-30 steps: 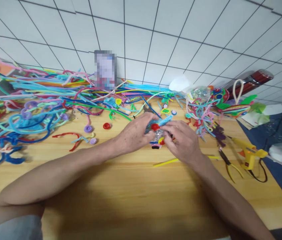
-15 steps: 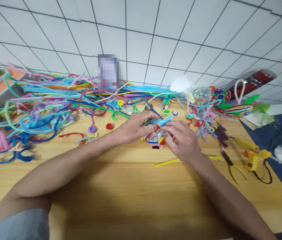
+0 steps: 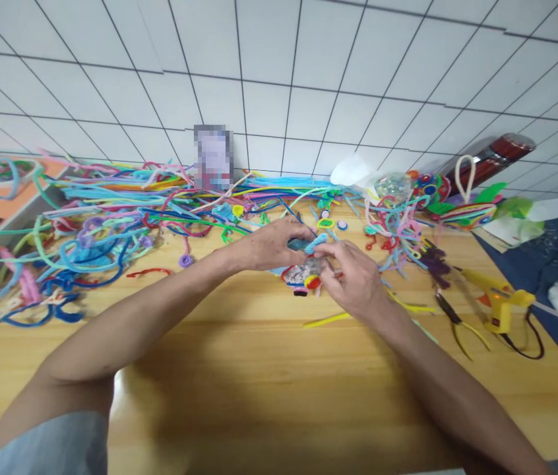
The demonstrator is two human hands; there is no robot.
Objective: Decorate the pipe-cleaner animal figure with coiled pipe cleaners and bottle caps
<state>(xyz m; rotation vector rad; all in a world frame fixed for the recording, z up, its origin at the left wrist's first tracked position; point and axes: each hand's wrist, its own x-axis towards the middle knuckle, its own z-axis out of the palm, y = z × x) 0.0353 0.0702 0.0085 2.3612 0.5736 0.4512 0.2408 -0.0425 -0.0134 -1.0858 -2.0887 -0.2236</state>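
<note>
A small clear craft piece (image 3: pixel 299 274) trimmed with red, yellow and blue fuzzy stems is between my hands, just above the table. My left hand (image 3: pixel 279 243) curls over its far left side, gripping it; the fingertips are partly hidden. Thumb and forefinger of my right hand (image 3: pixel 353 274) pinch a light-blue strip of pipe cleaner (image 3: pixel 316 243) at the top of the piece. A pink and black round bit (image 3: pixel 301 293) shows on its near side. The underside of the craft piece is out of sight.
Loose pipe cleaners (image 3: pixel 95 231) lie heaped along the wall and left side. To the right are pliers (image 3: pixel 454 320), a yellow glue gun (image 3: pixel 501 303) with its cord, and a finished-looking colourful ornament (image 3: pixel 471 214). A yellow stem (image 3: pixel 326 320) lies near my right wrist.
The view has shifted slightly upward. Both hands stay on the craft piece, and the light-blue strip now stands more tilted. A red coil by my left hand is no longer visible.
</note>
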